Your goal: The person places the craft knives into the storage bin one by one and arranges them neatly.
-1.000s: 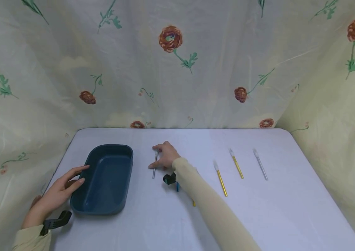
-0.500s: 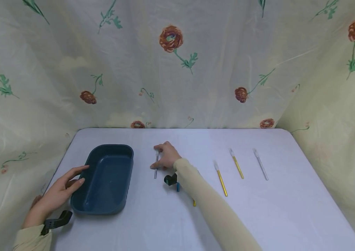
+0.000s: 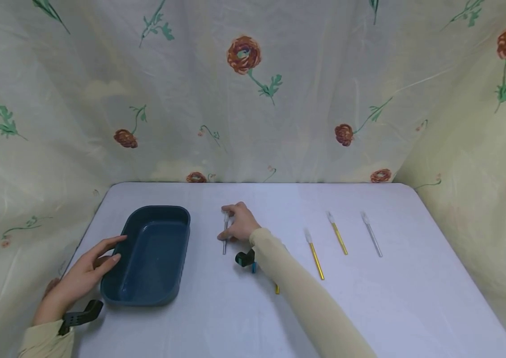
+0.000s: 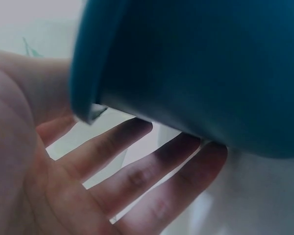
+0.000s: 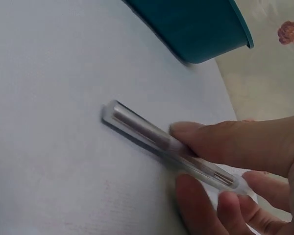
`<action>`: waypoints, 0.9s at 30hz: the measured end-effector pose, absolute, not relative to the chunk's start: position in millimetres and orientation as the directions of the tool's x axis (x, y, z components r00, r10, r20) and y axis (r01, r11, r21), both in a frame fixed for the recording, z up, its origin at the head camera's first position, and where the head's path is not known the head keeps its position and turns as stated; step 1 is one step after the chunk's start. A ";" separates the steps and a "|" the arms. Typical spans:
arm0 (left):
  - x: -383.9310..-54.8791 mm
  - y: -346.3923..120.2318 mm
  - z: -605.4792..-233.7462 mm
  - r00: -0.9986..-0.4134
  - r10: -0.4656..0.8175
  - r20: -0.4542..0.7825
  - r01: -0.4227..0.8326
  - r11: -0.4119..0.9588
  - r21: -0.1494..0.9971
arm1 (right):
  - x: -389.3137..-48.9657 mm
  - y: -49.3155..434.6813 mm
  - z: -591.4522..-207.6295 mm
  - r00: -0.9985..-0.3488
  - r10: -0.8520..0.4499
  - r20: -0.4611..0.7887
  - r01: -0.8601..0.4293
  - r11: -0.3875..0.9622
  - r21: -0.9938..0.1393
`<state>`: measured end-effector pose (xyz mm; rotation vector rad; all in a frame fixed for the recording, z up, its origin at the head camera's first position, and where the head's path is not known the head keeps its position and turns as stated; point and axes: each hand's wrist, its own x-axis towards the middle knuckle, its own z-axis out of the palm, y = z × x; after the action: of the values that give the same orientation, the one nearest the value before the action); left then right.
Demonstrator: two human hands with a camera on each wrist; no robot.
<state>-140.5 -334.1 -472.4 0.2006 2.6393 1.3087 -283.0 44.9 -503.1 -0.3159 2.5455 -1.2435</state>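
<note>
A silver craft knife (image 3: 224, 247) with a clear cap lies along the white table, its handle end toward the person. My right hand (image 3: 240, 223) pinches it, thumb on one side and fingers on the other. The right wrist view shows the knife (image 5: 139, 128) close over the tabletop, with the thumb at its middle. My left hand (image 3: 83, 274) holds the left wall of a deep blue rectangular tub (image 3: 182, 248). In the left wrist view, fingertips press the tub's outer wall (image 4: 196, 83) and the thumb passes behind the rim.
Right of the right arm lie two gold craft knives (image 3: 315, 259) and a silver one (image 3: 371, 234), with clear caps. A blue handle end (image 3: 253, 267) and a gold one (image 3: 277, 289) show beside the sleeve, partly hidden. A flowered curtain (image 3: 297, 124) hangs behind the table.
The right hand has shifted slightly to the right, and the silver craft knife has moved with it. The left hand and the tub stay where they were.
</note>
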 end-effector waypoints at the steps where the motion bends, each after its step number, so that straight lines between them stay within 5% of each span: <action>1: -140.3 -334.3 -472.8 -0.973 0.203 -0.107 0.038 0.602 0.798 | -282.8 44.9 -503.9 -0.935 -0.315 -0.164 -0.055 0.584 -0.810; 11: -139.3 -335.3 -475.3 -0.973 0.205 -0.104 0.040 0.596 0.802 | -278.5 46.4 -500.2 -0.940 -0.307 -0.150 -0.002 0.444 -0.896; 19: -141.6 -335.5 -476.1 -0.974 0.200 -0.105 0.038 0.606 0.795 | -277.0 54.5 -494.8 -0.948 -0.298 -0.114 -0.060 0.517 -0.854; 27: -142.4 -338.7 -475.7 -0.975 0.203 -0.091 0.051 0.603 0.796 | -270.6 54.2 -475.9 -0.934 -0.347 -0.089 -0.055 0.386 -0.921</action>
<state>-142.4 -338.7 -475.7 0.2126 2.6553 1.3099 -270.6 54.2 -475.9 -0.3550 2.3801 -1.5660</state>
